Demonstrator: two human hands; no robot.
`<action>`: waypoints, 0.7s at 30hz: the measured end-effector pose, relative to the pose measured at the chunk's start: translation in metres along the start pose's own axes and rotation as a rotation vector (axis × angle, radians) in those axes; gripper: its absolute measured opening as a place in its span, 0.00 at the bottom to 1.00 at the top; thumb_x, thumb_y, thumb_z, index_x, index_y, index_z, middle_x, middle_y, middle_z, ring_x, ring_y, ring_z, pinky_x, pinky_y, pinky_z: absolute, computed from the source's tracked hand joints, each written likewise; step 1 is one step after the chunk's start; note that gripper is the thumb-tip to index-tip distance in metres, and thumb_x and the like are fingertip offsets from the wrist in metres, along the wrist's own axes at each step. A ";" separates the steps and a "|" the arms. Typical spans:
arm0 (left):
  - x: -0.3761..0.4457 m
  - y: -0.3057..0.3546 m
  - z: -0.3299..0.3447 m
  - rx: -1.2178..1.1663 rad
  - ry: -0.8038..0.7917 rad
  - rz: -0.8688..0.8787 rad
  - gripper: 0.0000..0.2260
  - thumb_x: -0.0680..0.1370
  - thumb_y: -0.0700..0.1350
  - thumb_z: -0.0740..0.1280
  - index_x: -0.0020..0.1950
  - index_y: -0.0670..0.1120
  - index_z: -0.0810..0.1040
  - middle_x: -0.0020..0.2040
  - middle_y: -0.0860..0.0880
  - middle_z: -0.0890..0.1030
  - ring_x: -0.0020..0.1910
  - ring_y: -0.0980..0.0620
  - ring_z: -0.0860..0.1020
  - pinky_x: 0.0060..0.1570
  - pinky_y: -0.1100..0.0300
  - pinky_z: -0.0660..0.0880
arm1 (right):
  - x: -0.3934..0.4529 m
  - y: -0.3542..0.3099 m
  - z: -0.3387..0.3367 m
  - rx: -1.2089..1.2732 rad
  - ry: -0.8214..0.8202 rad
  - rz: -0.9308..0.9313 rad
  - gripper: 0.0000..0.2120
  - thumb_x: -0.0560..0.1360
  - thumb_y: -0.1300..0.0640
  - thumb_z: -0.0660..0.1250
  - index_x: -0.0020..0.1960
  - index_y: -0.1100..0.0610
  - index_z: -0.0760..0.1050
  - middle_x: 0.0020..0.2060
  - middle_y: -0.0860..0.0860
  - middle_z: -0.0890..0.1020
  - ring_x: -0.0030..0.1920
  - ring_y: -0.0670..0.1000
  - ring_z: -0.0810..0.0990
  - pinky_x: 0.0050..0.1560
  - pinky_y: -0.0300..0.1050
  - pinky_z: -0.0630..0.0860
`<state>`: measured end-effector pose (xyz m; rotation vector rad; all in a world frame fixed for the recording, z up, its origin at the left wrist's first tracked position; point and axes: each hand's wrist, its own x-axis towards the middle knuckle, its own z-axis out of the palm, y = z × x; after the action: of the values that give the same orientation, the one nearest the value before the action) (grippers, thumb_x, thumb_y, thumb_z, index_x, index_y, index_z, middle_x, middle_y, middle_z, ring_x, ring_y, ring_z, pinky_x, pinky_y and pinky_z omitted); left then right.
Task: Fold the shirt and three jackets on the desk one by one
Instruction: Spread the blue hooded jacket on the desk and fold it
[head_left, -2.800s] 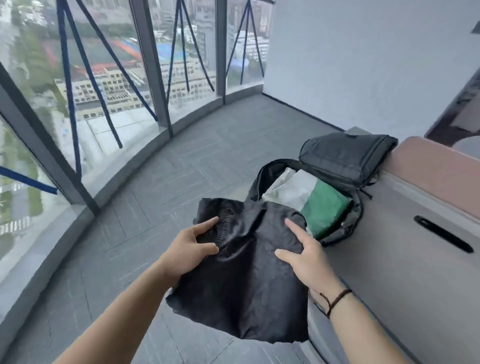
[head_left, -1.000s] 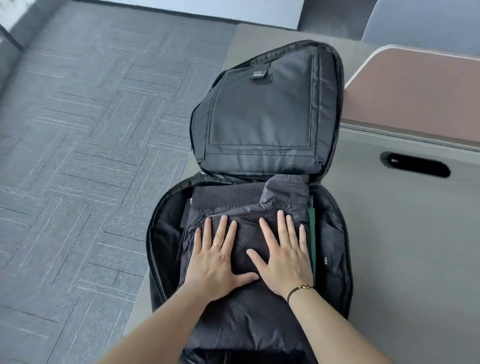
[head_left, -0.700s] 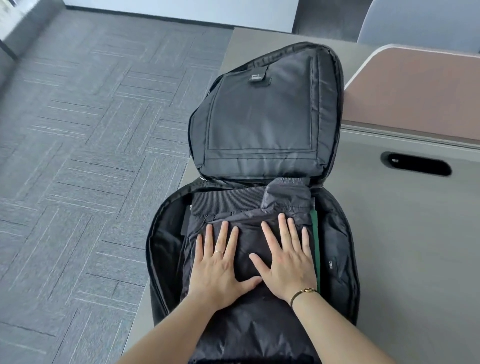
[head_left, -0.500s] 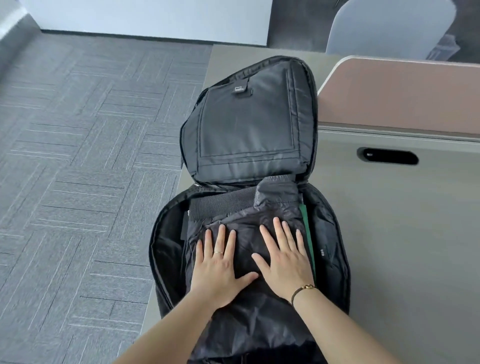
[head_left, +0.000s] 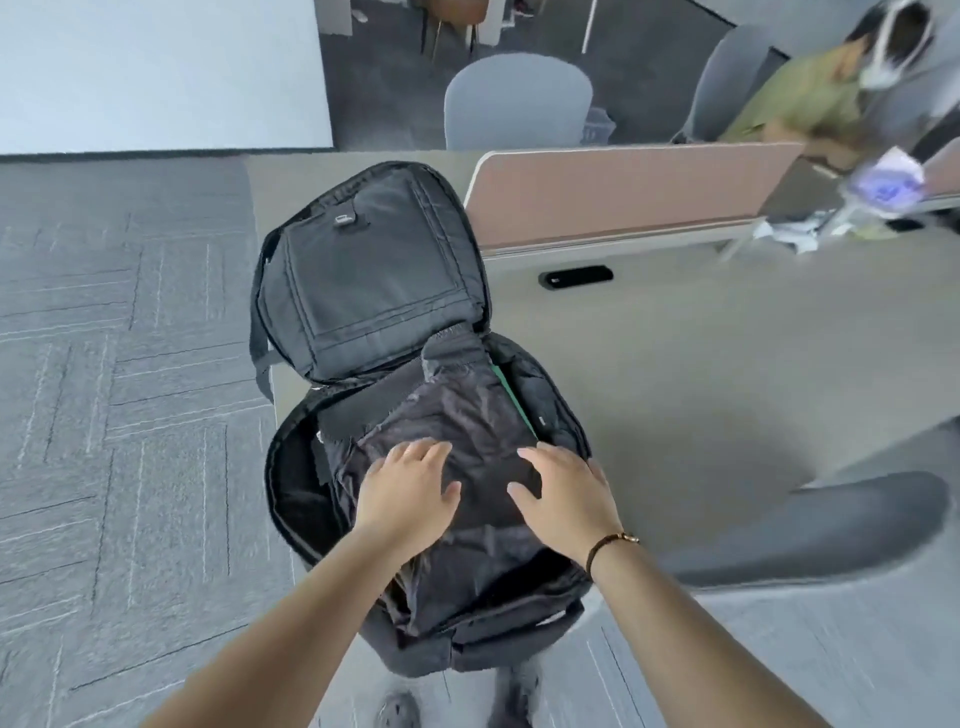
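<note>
From my remote seat I saw both hands spread over the folded black jacket (head_left: 457, 415); it lay packed inside the open black backpack (head_left: 296, 483), which sat at the near corner of the grey desk (head_left: 675, 374). My left hand (head_left: 408, 486) lay palm-down on the jacket's left half, fingers loosely spread and a little bent, gripping nothing that I could make out; whether the fingertips pressed the cloth or only hung just above it I could not tell, since the frame was blurred. My right hand (head_left: 563, 493) sat just beside it over the jacket's right half, wide and relaxed too, holding nothing, a dark bracelet (head_left: 608, 545) round its wrist. Between the two hands a strip of the shiny black fabric showed; beyond the fingertips the jacket ran up to its ribbed hem and a bunched fold under the bag's hinge. Just past my right hand's fingers a thin green edge (head_left: 511, 397) of another garment peeked out between the jacket and the bag's right wall. The backpack lid (head_left: 371, 270) stood thrown back beyond both hands, its inner pocket facing up. Farther off to the right of my right hand stood a pinkish desk divider (head_left: 623, 192); behind it a grey chair (head_left: 517, 104) and a person in an olive top (head_left: 800, 104), blurred.
</note>
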<state>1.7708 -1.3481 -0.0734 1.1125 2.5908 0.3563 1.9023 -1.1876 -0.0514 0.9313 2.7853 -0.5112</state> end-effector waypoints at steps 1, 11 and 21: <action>0.001 0.008 -0.005 -0.005 0.007 0.033 0.25 0.82 0.58 0.59 0.78 0.52 0.65 0.77 0.54 0.68 0.76 0.50 0.64 0.72 0.50 0.66 | -0.010 -0.001 -0.007 0.007 0.051 0.019 0.24 0.79 0.42 0.62 0.73 0.46 0.69 0.73 0.45 0.72 0.73 0.49 0.68 0.75 0.55 0.61; -0.028 0.163 -0.012 -0.146 -0.015 0.433 0.20 0.80 0.57 0.63 0.72 0.56 0.73 0.65 0.55 0.80 0.63 0.51 0.78 0.64 0.55 0.71 | -0.146 0.073 -0.067 0.179 0.355 0.315 0.18 0.80 0.46 0.63 0.69 0.44 0.75 0.72 0.45 0.72 0.71 0.49 0.71 0.71 0.50 0.68; -0.141 0.326 0.021 -0.055 -0.081 0.755 0.17 0.80 0.57 0.62 0.69 0.57 0.74 0.64 0.54 0.80 0.63 0.49 0.78 0.60 0.55 0.71 | -0.344 0.165 -0.071 0.286 0.593 0.663 0.14 0.80 0.44 0.63 0.64 0.44 0.78 0.62 0.42 0.79 0.54 0.49 0.80 0.51 0.47 0.78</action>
<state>2.0863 -1.2310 0.0421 2.0020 1.9803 0.5169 2.2724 -1.2285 0.0582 2.2691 2.6110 -0.5929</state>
